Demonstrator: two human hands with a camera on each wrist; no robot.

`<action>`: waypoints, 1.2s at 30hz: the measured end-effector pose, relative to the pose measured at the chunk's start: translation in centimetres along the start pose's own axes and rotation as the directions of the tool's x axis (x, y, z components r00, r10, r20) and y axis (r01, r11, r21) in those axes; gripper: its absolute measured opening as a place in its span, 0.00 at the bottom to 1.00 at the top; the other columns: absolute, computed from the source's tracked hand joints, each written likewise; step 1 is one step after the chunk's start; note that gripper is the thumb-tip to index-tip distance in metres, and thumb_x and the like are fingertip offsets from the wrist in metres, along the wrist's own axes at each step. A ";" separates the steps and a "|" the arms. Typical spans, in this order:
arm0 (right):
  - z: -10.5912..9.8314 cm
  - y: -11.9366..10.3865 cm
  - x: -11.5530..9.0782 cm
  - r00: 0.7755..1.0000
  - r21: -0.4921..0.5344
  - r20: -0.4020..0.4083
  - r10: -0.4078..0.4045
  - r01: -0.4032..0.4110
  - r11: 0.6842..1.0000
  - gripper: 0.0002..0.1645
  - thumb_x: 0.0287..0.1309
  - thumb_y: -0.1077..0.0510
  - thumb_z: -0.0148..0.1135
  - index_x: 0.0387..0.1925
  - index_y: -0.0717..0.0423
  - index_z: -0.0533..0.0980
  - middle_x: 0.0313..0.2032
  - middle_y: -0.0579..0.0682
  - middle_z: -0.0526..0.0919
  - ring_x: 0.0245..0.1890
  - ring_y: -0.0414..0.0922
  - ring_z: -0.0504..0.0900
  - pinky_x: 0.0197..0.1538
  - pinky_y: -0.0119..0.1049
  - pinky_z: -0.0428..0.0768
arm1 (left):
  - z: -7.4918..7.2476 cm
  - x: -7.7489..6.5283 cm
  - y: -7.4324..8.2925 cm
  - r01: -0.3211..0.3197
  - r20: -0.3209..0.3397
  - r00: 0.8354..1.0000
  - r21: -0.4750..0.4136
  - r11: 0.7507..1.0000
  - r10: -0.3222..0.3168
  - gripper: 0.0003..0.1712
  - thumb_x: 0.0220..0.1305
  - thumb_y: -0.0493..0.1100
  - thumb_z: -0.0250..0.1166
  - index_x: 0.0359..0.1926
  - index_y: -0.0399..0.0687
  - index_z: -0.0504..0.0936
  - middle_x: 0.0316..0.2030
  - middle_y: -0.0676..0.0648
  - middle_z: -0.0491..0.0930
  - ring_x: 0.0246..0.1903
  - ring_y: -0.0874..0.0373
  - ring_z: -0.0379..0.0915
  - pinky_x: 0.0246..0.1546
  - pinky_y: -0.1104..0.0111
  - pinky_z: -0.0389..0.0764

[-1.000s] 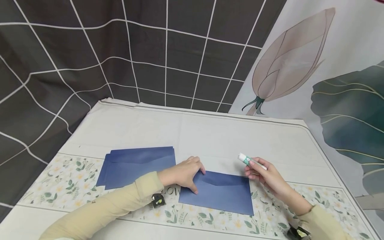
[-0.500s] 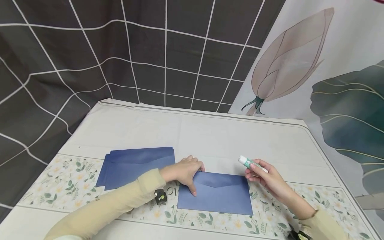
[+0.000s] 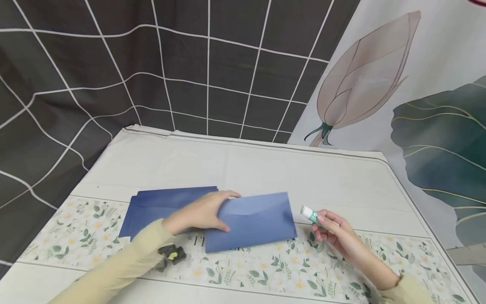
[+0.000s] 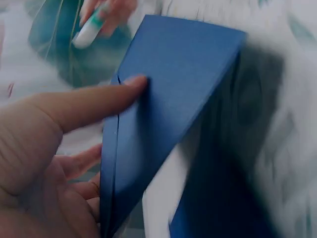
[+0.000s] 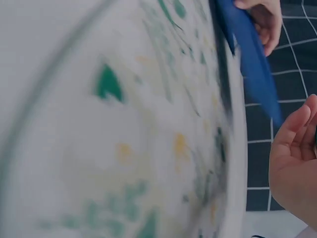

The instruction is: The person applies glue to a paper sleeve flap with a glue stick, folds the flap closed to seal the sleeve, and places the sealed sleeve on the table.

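Observation:
My left hand (image 3: 206, 211) pinches a dark blue envelope (image 3: 254, 219) by its left end, thumb on the near face and the other fingers behind. In the left wrist view that envelope (image 4: 173, 84) is raised off the table and tilted, with a flap line along one side. More blue envelopes (image 3: 155, 211) lie overlapped on the cloth to the left, partly hidden under my left hand and forearm. To the right, my right hand (image 3: 341, 238) holds a white and green glue stick (image 3: 312, 214) between thumb and fingers, its white end pointing up and left, apart from the envelope.
A pale tablecloth (image 3: 303, 173) with a flowered band (image 3: 265, 270) covers the table. Behind the far edge hangs a dark curtain (image 3: 182, 63) with a white grid. A light curtain (image 3: 379, 139) with leaf prints hangs at the right.
My left hand has lifted the envelope off the cloth and carried it left, towards the other envelopes, turning it. My right hand stays nearly in place with the glue stick, slightly lower.

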State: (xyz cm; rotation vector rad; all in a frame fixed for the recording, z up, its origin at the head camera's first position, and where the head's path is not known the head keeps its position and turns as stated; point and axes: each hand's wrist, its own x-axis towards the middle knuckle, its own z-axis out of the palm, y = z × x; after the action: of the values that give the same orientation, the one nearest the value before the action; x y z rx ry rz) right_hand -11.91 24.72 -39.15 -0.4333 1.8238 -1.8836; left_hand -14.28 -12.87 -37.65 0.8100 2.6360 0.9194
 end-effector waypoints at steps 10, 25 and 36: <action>0.8 0.9 -1.8 0.975 -0.042 0.162 0.152 -0.148 0.988 0.13 0.73 0.61 0.38 0.45 0.52 0.71 0.34 0.38 0.83 0.30 0.32 0.79 0.38 0.29 0.80 | -5.8 -5.5 -8.0 0.045 -0.135 0.990 0.071 0.996 -0.035 0.41 0.49 0.52 0.75 0.62 0.41 0.72 0.58 0.36 0.75 0.57 0.38 0.72 0.57 0.43 0.71; 1.2 1.0 -2.1 0.977 -0.023 0.161 0.139 -0.137 0.990 0.13 0.72 0.62 0.38 0.46 0.52 0.71 0.34 0.39 0.82 0.30 0.33 0.78 0.38 0.30 0.80 | -7.4 -8.6 -11.7 0.050 -0.097 0.994 0.093 0.994 -0.041 0.36 0.50 0.51 0.74 0.59 0.42 0.75 0.57 0.38 0.76 0.58 0.38 0.70 0.57 0.43 0.69; 1.4 1.2 -2.1 0.976 -0.006 0.175 0.127 -0.127 0.992 0.12 0.73 0.62 0.37 0.47 0.52 0.69 0.35 0.39 0.81 0.30 0.33 0.78 0.38 0.30 0.80 | -7.3 -9.0 -11.5 0.086 -0.110 0.992 0.161 0.983 -0.068 0.36 0.47 0.52 0.76 0.57 0.44 0.77 0.46 0.46 0.77 0.49 0.47 0.70 0.51 0.47 0.72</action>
State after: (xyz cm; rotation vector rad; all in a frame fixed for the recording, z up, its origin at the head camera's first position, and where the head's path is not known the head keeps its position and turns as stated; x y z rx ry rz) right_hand -9.30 24.69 -40.00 -0.4542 1.6898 -1.7081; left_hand -14.60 -29.09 -38.94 0.7079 2.8431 0.7504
